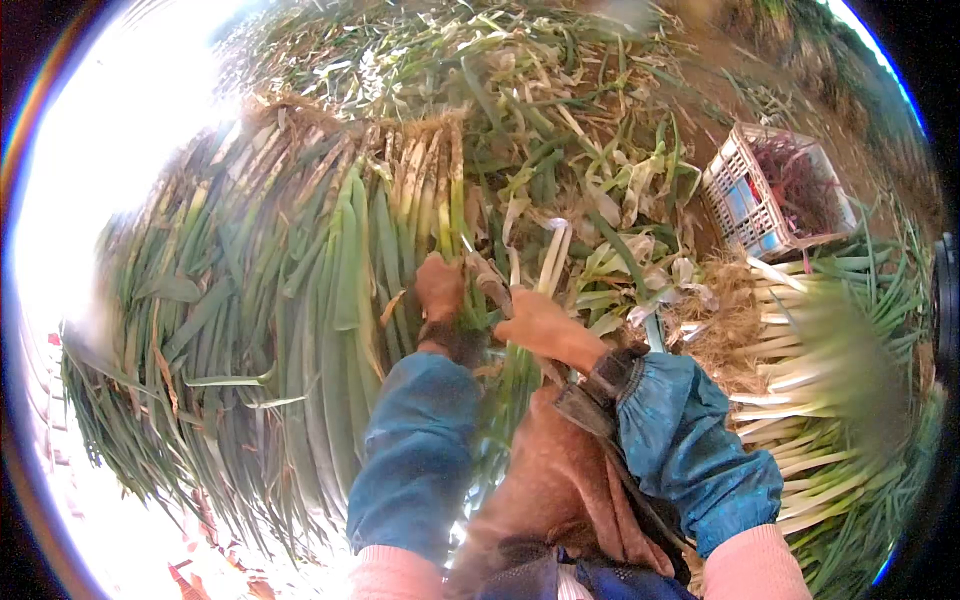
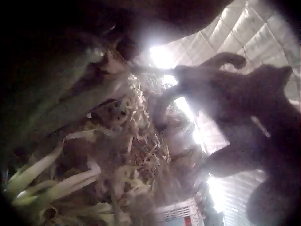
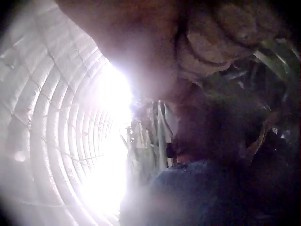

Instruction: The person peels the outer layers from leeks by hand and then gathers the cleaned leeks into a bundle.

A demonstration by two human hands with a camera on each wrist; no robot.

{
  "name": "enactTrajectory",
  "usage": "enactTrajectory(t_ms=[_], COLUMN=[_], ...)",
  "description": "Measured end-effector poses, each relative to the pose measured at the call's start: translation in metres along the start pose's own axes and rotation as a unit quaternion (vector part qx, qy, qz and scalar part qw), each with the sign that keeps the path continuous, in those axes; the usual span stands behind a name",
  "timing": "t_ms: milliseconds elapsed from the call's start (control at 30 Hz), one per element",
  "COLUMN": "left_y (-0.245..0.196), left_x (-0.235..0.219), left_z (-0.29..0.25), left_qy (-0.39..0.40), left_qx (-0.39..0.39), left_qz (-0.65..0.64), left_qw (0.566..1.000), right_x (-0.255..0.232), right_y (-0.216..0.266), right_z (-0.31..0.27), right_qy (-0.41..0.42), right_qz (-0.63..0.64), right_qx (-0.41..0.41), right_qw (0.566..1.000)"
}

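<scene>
My left hand (image 1: 440,287) is curled round a long green onion (image 2: 77,106) at the right edge of a big pile of green onions (image 1: 270,260). Close beside it, my right hand (image 1: 548,328) pinches a brownish strip of outer leaf (image 1: 489,281) by the held onion's upper end. In the left wrist view the right hand (image 2: 235,99) is a dark silhouette, its bent fingers at the thin strip. The right wrist view is mostly glare and shadow, with curled fingers (image 3: 211,44) at the top.
Cleaned green onions (image 1: 800,400) with white stems lie in a row at the right, roots inward. Behind them stands a white plastic crate (image 1: 745,190) holding reddish strands. Stripped leaves (image 1: 560,130) cover the ground ahead. A brown cloth (image 1: 550,470) covers the lap.
</scene>
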State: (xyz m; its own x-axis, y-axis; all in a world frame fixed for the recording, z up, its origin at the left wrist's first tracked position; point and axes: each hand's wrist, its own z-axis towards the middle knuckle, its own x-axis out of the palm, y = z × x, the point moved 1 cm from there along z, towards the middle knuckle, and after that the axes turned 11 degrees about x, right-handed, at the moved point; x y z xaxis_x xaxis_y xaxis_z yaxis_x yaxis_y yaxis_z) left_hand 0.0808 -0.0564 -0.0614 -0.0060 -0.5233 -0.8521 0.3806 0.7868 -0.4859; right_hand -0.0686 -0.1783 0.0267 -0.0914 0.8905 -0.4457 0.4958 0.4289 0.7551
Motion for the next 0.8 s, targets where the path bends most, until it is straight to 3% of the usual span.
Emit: enactTrajectory(t_ms=[133,233,333,467,500,567,633,733,800], left_y=[0.001,0.001,0.01,-0.005,-0.002,-0.002,-0.006,-0.014,-0.014], left_x=[0.003,-0.02,-0.026,-0.048,-0.049,-0.045,-0.05,-0.065,-0.066], left_z=[0.019,0.01,-0.009,-0.058,-0.065,-0.08,-0.097,-0.127,-0.146], left_qy=[-0.029,0.028,0.094,0.068,0.057,0.034,0.02,0.038,-0.002], left_qx=[0.006,0.066,-0.049,-0.165,-0.163,-0.088,0.015,-0.02,0.011], left_qz=[-0.065,-0.1,-0.155,-0.308,-0.331,-0.202,-0.089,-0.166,-0.14], left_qw=[0.997,0.992,0.982,0.935,0.928,0.975,0.996,0.985,0.99], right_x=[0.001,0.002,0.004,0.006,0.005,0.01,0.018,0.022,0.017], right_y=[-0.006,-0.003,0.005,0.012,0.015,0.012,0.006,-0.001,0.001], right_z=[0.002,-0.001,-0.004,-0.009,-0.012,-0.018,-0.019,-0.014,-0.009], right_qy=[-0.004,-0.014,-0.003,-0.004,-0.013,0.002,0.004,-0.008,-0.003], right_qz=[-0.026,-0.028,-0.028,-0.069,-0.085,-0.096,-0.098,-0.077,-0.062], right_qx=[0.019,0.004,-0.005,0.018,0.025,0.019,0.016,0.017,0.018], right_qw=[0.999,0.999,1.0,0.997,0.996,0.995,0.995,0.997,0.998])
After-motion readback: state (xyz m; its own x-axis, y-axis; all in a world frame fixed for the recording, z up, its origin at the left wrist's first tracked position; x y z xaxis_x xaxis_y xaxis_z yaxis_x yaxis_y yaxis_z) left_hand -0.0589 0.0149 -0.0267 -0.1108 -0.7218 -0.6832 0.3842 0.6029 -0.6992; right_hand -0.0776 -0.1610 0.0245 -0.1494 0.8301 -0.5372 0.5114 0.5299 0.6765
